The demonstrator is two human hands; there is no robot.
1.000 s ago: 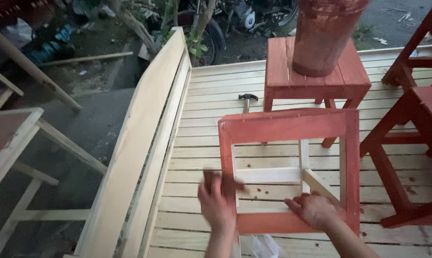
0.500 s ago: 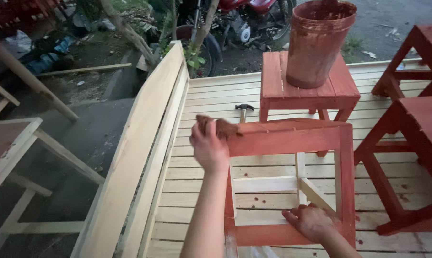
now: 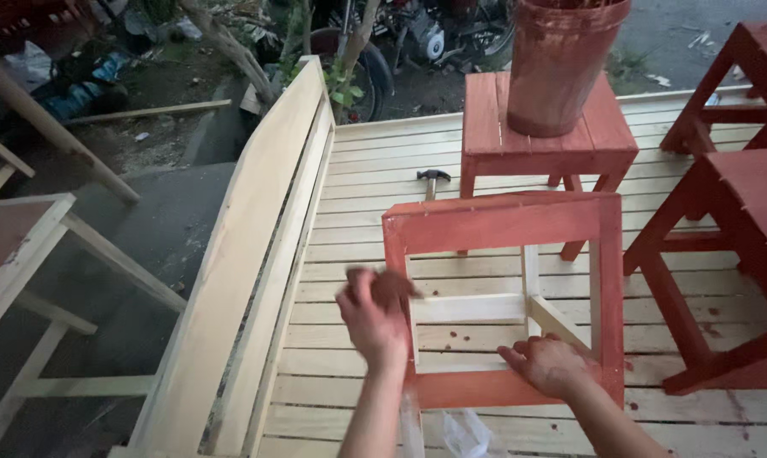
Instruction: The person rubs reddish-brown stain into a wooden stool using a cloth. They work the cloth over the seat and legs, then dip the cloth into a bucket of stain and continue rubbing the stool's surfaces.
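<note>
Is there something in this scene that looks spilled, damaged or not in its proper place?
Yes. Small red paint drops spot the bare plank platform near the painted stools. The red frame under both hands is only partly painted: its inner rails are bare wood. A hammer lies loose on the planks behind it.

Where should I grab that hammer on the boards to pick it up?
Probably by the handle of the hammer, reaching from the open deck on its left. Its head points away from the camera, and the red stool crowds its right side.
</note>
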